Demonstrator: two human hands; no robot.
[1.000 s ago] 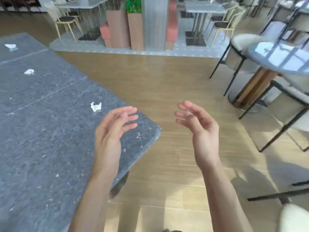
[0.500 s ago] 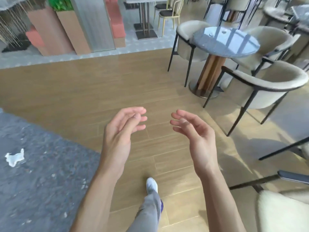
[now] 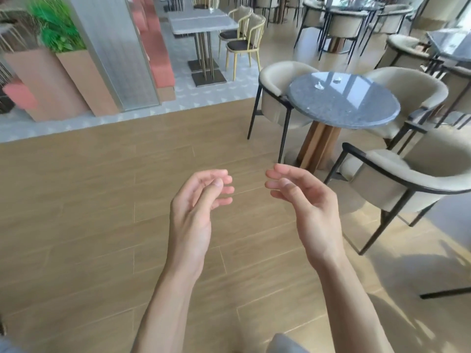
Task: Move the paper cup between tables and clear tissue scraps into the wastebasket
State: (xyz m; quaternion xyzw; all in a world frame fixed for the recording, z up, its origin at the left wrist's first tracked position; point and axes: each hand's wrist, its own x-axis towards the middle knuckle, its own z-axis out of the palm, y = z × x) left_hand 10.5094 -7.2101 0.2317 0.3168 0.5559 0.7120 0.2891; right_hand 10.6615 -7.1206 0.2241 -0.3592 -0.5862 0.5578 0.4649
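Note:
My left hand (image 3: pixel 196 207) and my right hand (image 3: pixel 305 202) hang in front of me over the wooden floor, palms facing each other, fingers loosely curled, holding nothing. Ahead to the right stands a round grey stone table (image 3: pixel 356 108) on a wooden pedestal. Two small white tissue scraps lie on its far side, one (image 3: pixel 319 85) left of the other (image 3: pixel 337 80). No paper cup and no wastebasket are in sight.
Beige armchairs with black legs ring the round table, one behind it (image 3: pixel 277 98) and one at the near right (image 3: pixel 407 179). A ribbed glass pillar (image 3: pixel 114 52), pink planters (image 3: pixel 84 80) and a rectangular table with yellow chairs (image 3: pixel 201 24) stand beyond a tiled strip.
The view has swung right, away from the large grey table with its scraps, which has left the frame. The round table has come closer and nearer the centre. Both hands keep their pose.

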